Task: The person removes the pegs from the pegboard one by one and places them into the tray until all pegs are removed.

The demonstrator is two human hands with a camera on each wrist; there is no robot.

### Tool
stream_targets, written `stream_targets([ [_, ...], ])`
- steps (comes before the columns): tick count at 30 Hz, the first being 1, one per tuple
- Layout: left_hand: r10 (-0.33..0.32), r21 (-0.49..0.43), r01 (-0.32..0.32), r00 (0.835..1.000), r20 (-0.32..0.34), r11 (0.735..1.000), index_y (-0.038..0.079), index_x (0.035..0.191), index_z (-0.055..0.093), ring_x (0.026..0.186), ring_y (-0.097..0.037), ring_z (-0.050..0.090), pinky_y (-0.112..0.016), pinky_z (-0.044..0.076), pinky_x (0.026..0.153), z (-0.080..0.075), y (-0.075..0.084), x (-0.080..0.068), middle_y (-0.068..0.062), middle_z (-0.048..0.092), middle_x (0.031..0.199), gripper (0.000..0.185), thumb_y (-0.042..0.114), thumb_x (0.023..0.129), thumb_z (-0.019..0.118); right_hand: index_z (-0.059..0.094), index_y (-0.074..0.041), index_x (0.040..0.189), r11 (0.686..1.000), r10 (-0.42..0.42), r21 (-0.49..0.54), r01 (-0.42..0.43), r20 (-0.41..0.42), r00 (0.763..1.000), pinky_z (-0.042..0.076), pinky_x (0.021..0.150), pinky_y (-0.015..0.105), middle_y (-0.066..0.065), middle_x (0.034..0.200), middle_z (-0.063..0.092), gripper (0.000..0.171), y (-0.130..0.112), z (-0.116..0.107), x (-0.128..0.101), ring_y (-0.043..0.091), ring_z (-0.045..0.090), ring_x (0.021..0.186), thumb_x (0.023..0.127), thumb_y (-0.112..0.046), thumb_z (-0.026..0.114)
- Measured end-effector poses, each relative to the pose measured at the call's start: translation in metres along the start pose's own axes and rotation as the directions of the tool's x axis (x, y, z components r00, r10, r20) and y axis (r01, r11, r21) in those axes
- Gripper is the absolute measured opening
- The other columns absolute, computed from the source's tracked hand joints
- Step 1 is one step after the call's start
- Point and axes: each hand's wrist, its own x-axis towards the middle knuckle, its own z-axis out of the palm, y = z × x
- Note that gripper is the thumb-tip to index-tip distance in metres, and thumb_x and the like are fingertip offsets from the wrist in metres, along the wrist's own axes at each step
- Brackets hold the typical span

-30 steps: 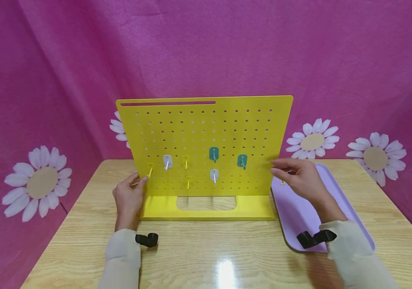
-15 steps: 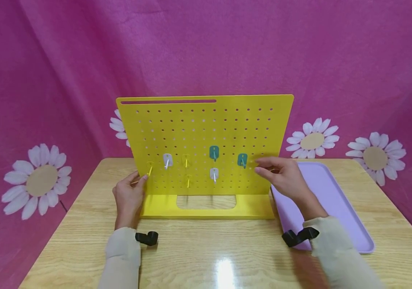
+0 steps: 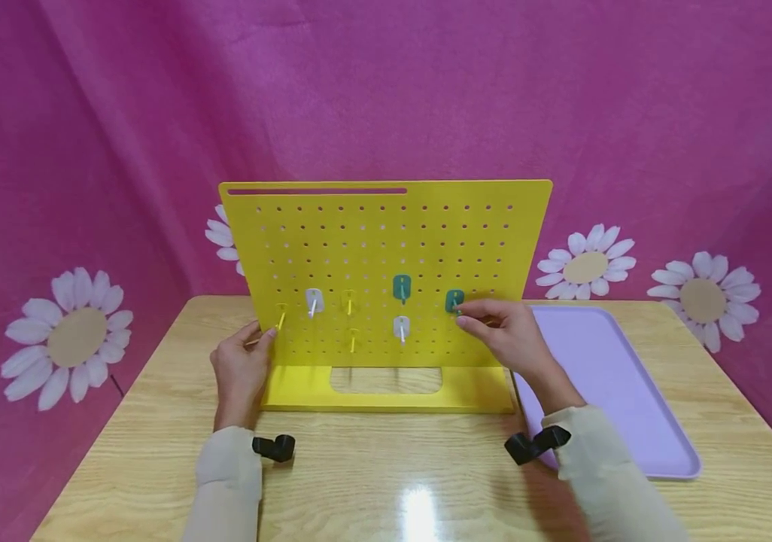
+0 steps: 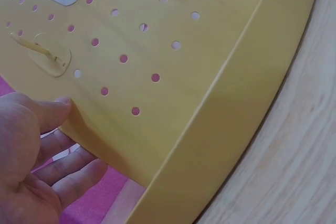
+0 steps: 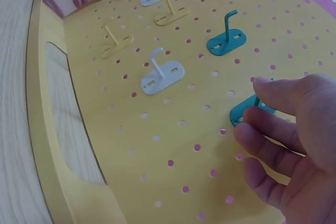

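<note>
A yellow pegboard (image 3: 454, 248) stands upright on its base, with green, white and yellow hooks fixed on it. At its left edge my left hand (image 3: 242, 369) grips the board, thumb on the front and fingers behind, just below a yellow hook (image 4: 52, 56). My right hand (image 5: 299, 135) pinches the peg of the rightmost green hook (image 5: 242, 109) between thumb and forefinger; the fingers partly cover its backplate. Left of it sits another green hook (image 3: 402, 287), with a white hook (image 3: 402, 327) below that one. A second white hook (image 3: 314, 301) is further left.
A lilac tray (image 3: 619, 399) lies on the wooden table (image 3: 345, 474) right of the board, partly behind my right forearm. Two yellow hooks sit near the board's middle. A pink curtain (image 3: 386, 90) with daisies hangs behind.
My right hand has moved left from over the tray and the board's right edge to the rightmost green hook, and now pinches it. The left hand has stayed at the board's edge.
</note>
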Motion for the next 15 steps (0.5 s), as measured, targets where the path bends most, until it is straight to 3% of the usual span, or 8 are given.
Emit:
stream_targets([
  [10, -0.02, -0.026, 0.021, 1.0, 0.013, 0.999, 0.009, 0.132, 0.067, 0.105, -0.032, 0.068, -0.043, 0.056, 0.087, -0.0001, 0.0003, 0.0012, -0.014, 0.069, 0.121, 0.036, 0.02, 0.098, 0.067, 0.076, 0.001, 0.11, 0.999, 0.038, 0.01, -0.038, -0.035, 0.999, 0.052, 0.067, 0.023, 0.012, 0.102, 0.072, 0.022, -0.0012, 0.0053, -0.0009, 0.023, 0.061, 0.085, 0.093, -0.013, 0.073],
  [15, 0.004, -0.019, -0.004, 1.0, 0.003, 1.0, 0.007, 0.13, 0.068, 0.103, -0.033, 0.069, -0.044, 0.057, 0.085, -0.0011, -0.0003, 0.0006, -0.016, 0.07, 0.118, 0.035, 0.019, 0.098, 0.068, 0.077, 0.001, 0.107, 0.999, 0.032, 0.015, -0.031, -0.043, 0.999, 0.05, 0.063, 0.023, 0.012, 0.099, 0.073, 0.02, -0.002, 0.0061, -0.0001, 0.022, 0.06, 0.081, 0.093, -0.012, 0.073],
])
